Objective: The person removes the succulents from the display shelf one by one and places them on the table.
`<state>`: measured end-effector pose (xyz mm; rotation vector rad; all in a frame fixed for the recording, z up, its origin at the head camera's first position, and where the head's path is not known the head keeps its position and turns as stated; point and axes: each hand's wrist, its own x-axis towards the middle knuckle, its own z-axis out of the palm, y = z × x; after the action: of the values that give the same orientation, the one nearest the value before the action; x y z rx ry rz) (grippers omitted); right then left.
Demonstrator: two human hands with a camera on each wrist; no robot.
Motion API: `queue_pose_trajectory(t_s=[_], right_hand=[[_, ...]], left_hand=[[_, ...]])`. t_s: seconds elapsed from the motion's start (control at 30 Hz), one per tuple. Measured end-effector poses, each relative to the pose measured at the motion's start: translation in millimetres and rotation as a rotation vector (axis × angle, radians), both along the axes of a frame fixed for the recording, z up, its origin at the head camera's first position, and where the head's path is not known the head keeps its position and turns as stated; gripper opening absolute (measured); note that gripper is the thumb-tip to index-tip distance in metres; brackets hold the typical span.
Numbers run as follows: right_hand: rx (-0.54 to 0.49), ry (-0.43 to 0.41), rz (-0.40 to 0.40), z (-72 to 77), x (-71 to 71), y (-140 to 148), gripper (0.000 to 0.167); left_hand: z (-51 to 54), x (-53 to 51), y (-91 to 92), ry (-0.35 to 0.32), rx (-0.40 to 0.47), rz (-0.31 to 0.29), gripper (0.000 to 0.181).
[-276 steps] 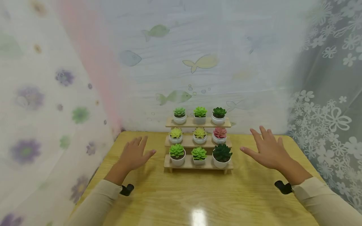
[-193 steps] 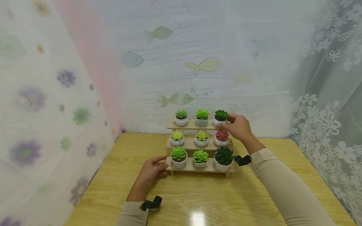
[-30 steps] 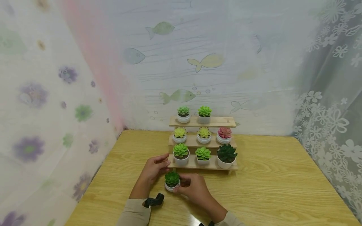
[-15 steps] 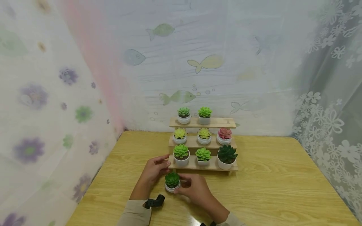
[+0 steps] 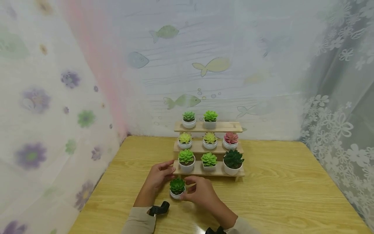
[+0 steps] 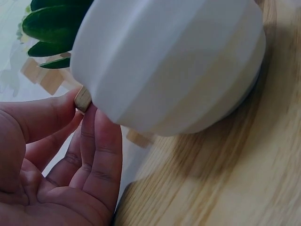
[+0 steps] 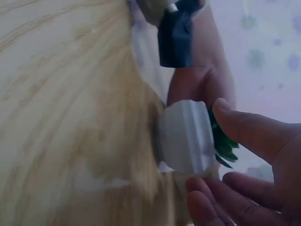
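Observation:
A small dark-green succulent in a white ribbed pot [image 5: 177,188] stands upright on the table, in front of the left end of a three-tier wooden plant stand [image 5: 194,173]. My right hand [image 5: 201,192] is just right of this pot. Its thumb and fingers are spread around the pot; in the right wrist view the fingertips [image 7: 197,183] look slightly apart from the white pot [image 7: 186,136]. My left hand [image 5: 157,175] pinches the left end of the stand's lowest board between thumb and fingers. In the left wrist view the pot [image 6: 174,61] hides most of the board [image 6: 83,100].
The stand carries several potted succulents: two on the top tier, a pink one [image 5: 230,138] among three on the middle, and three on the bottom, including a large dark-green one [image 5: 233,161]. A wood-grain table [image 5: 280,191] lies beneath. Patterned curtains [image 5: 87,65] surround it.
Over several seconds, my right hand took the dark-green succulent from the top tier's right end and set it on the table. Just now its fingers loosened from the pot. My left hand keeps its grip.

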<state>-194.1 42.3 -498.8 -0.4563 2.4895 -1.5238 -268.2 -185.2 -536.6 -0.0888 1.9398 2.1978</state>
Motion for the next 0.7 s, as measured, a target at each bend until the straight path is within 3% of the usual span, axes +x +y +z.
queue_pose_trajectory(t_s=[0.13,0.4,0.7], right_hand=[[0.020,-0.022,-0.018,-6.4,-1.3,-10.3,0.063],[0.030,0.016,-0.043,-11.1,-5.8,-16.4,0.053],[0.080,0.055,-0.034,5.4,-3.9,-7.9,0.059]], left_hand=[[0.4,1.7,0.0,-0.006,-0.011,0.005,0.048],[0.9,1.7,0.6,-0.006,-0.052,0.031,0.045],[-2.1,0.7,1.0,0.021,-0.054,0.028,0.046]])
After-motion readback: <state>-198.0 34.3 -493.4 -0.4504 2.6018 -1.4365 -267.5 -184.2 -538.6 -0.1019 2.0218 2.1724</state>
